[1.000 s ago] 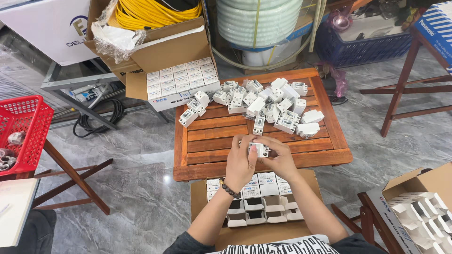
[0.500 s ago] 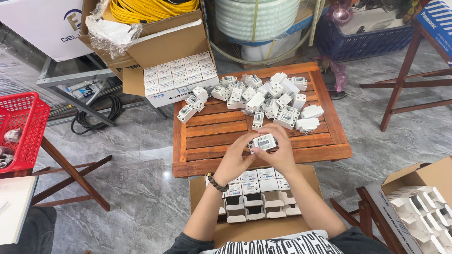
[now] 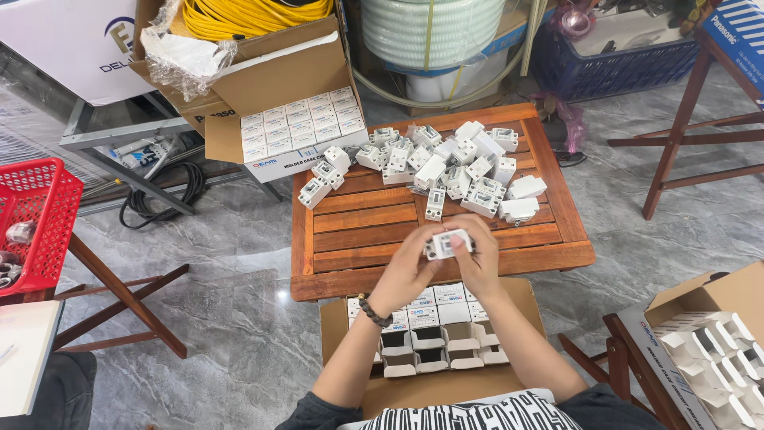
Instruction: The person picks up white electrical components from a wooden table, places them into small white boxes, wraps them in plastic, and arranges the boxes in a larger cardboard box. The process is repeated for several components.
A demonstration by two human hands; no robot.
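Breaker [image 3: 448, 244] between both hands, above table's [image 3: 350, 231] front edge.

breakers [image 3: 458, 163]: white moulded plastic, smooth | table [image 3: 358, 231] under them: slatted brown wood, slight sheen | carton [image 3: 446, 382] near that table's front edge: matt brown cardboard | floor [image 3: 231, 334] around the table: glossy grey stone tile | basket [image 3: 44, 207]: red plastic mesh

I have lifted the small white breaker [image 3: 447, 244] off the wooden table [image 3: 350, 231], and now my left hand [image 3: 410, 267] and right hand [image 3: 480, 259] pinch it above the table's near edge.
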